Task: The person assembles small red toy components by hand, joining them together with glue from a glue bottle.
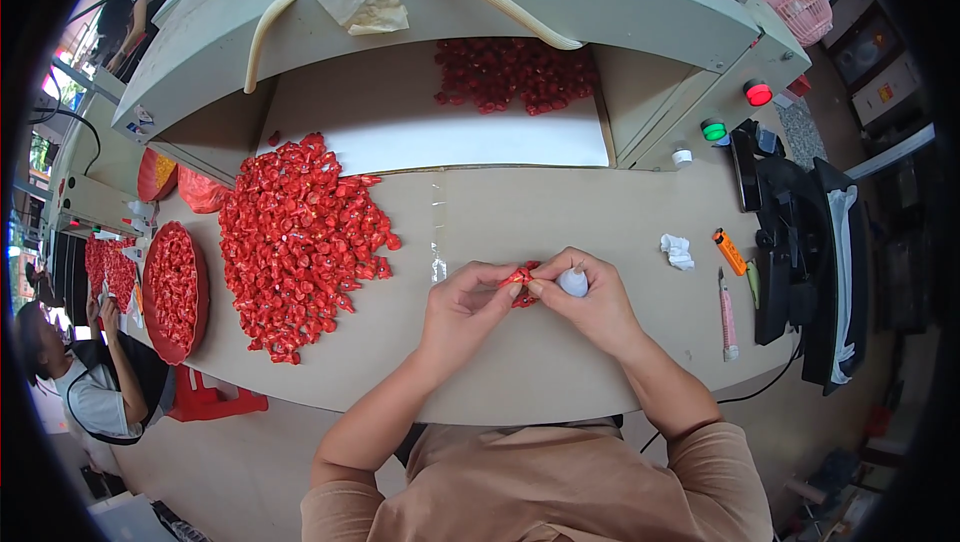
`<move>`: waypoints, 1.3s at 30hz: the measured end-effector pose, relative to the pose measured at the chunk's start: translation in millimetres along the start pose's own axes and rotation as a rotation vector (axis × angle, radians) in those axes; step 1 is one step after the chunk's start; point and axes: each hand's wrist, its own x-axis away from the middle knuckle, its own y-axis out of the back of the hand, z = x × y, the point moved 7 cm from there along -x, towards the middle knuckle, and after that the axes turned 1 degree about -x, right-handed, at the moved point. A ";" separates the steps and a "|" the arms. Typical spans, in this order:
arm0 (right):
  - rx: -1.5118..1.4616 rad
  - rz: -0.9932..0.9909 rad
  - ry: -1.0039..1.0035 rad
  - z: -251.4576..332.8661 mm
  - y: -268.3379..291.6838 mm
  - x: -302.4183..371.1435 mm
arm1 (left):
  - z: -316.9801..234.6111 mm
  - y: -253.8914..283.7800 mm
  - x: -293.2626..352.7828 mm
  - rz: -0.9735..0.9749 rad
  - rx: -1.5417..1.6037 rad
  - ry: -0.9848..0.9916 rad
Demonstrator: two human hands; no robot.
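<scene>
Any print I find is too small to read: the marks on the left corner of the booth (610, 2) are only a blur. I have one small red piece (519, 276) pinched between my two hands, just above the surface (560, 207) near its front edge. My left grip (462, 314) is closed, thumb and fingertips on the piece; my right grip (598, 317) meets it there, thumb and finger closed on the same piece, with one white bulb (573, 282) tucked among the fingers. The front edge curves under my forearms. I have room to move between the pile (300, 242) at my left and the tools at my right, and as far ahead as the booth's opening. There I count one tissue (677, 252), one orange cutter (729, 252), one pink knife (727, 317) and one green tool (752, 284). Two buttons, red (758, 93) and green (713, 131), sit on the booth. Red pieces lie in one pile on the surface, one heap (515, 74) inside the booth and one red tray (200, 307) by the left edge, too many to count.
</scene>
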 end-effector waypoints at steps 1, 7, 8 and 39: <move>0.013 -0.005 -0.001 -0.5 0.4 0.1 | -0.1 0.1 0.3 -0.001 0.000 0.000; 0.038 -0.010 0.012 1.8 1.9 0.2 | -0.1 0.9 -0.4 -0.008 -0.029 -0.009; 0.039 -0.008 0.001 2.0 2.5 -0.4 | -0.9 1.7 -2.6 -0.007 -0.052 0.005; 0.216 -0.349 0.410 31.7 46.4 0.6 | -96.9 115.7 -27.4 -0.289 -1.562 -0.354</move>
